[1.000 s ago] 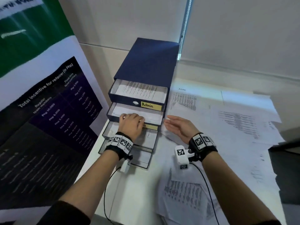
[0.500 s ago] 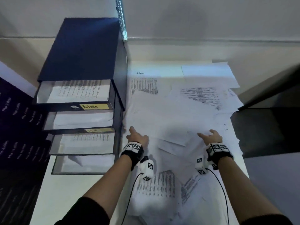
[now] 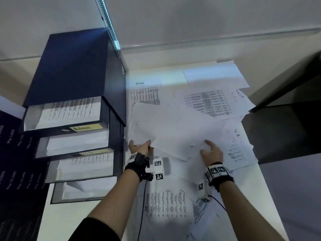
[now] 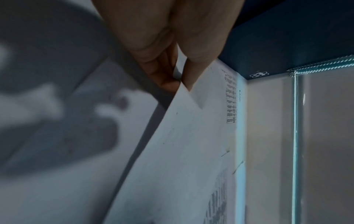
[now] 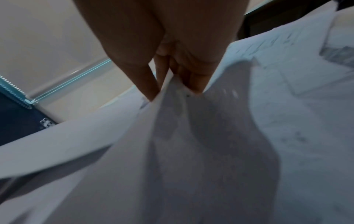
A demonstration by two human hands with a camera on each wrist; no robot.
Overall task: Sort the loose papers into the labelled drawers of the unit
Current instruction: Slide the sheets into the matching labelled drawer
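Four open drawers (image 3: 66, 113) at nine o'clock hold sheets, yet many loose papers (image 3: 206, 101) remain, and we pinch one blank sheet (image 3: 177, 136) between left hand (image 3: 140, 147) and right hand (image 3: 211, 152).

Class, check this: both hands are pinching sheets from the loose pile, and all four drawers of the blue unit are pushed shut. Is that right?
Not quite. The left hand and right hand do pinch sheets, but the head view shows the four drawers of the blue unit pulled open, with papers inside.
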